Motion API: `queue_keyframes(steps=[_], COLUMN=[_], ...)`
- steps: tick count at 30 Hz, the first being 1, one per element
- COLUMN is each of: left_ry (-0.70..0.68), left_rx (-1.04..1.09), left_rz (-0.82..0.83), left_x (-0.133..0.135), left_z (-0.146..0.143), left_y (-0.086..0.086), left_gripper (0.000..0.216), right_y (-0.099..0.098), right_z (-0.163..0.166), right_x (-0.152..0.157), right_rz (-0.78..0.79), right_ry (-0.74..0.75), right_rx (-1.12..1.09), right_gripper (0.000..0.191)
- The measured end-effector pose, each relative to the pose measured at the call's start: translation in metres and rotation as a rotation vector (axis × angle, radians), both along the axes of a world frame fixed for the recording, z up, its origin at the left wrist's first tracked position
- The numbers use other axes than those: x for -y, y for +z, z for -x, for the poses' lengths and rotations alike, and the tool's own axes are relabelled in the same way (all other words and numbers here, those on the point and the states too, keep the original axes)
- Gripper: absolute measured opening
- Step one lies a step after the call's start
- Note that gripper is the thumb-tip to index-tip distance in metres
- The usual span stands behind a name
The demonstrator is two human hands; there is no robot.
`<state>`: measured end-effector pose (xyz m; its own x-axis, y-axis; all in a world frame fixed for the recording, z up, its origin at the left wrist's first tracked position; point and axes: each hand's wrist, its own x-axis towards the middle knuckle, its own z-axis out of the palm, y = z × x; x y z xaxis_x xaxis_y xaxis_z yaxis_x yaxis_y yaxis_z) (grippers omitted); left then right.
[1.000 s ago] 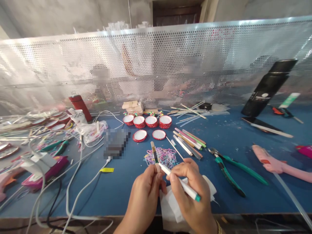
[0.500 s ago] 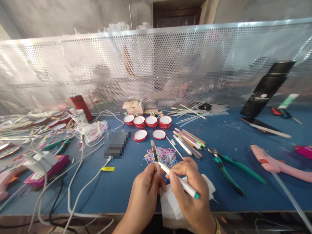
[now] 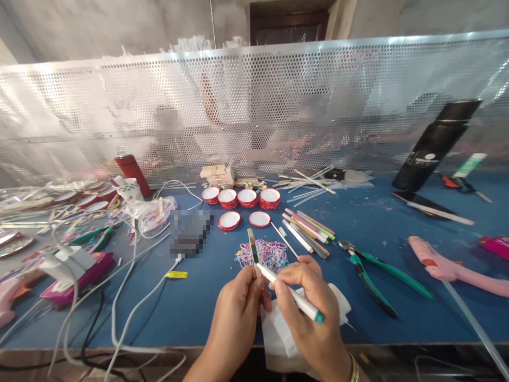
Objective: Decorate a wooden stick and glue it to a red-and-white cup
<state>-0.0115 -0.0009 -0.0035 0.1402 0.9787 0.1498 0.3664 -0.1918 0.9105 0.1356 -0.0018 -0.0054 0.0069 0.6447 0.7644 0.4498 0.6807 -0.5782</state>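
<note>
The flat wooden stick stands tilted in front of me, its far end pointing away, a dark band across it. My left grip is closed on its near end, between thumb and fingers. I judge it is very light and stiff, not slippery, but so thin that a strong bend could break it. The lower end is the right place to hold, because there my fingers stay off the dark band, which may be wet and could smear.

My right grip pinches the white marker like a pen, its tip at the stick, just above my left fingers. The marker seems light, rigid and smooth, so I would hold it close to the tip for control.

A thin rod runs behind my right fingers; whether I hold it, I cannot tell.

Just beyond the stick is a heap of soft elastic bands, and under my right wrist some white paper. Further on the table are coloured pens and small red-rimmed dishes; on the right, pliers.
</note>
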Motion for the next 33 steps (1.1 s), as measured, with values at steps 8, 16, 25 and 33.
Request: queue_keyframes(steps=[8,16,25,33], left_ry=[-0.006,-0.026,-0.027,-0.033], left_rx=[-0.001,0.007,0.012,0.017], left_rz=[0.0,-0.004,0.009,0.004], left_x=[0.0007,0.0006,0.001,0.0015], left_z=[0.0005,0.0,0.0002,0.0003], left_y=[0.0003,0.0004,0.0014,0.0013], left_gripper=[0.032,0.034,0.034,0.033], right_y=[-0.0012,-0.0004,0.0008,0.0004], right_z=[-0.0001,0.0,-0.0002,-0.0002], right_x=[0.0003,-0.0007,-0.0005,-0.0007], right_rz=[-0.012,-0.008,-0.001,-0.004], right_ry=[-0.048,-0.042,-0.046,-0.029], right_rx=[-0.021,-0.038,-0.041,-0.048], right_gripper=[0.009,0.009,0.009,0.01])
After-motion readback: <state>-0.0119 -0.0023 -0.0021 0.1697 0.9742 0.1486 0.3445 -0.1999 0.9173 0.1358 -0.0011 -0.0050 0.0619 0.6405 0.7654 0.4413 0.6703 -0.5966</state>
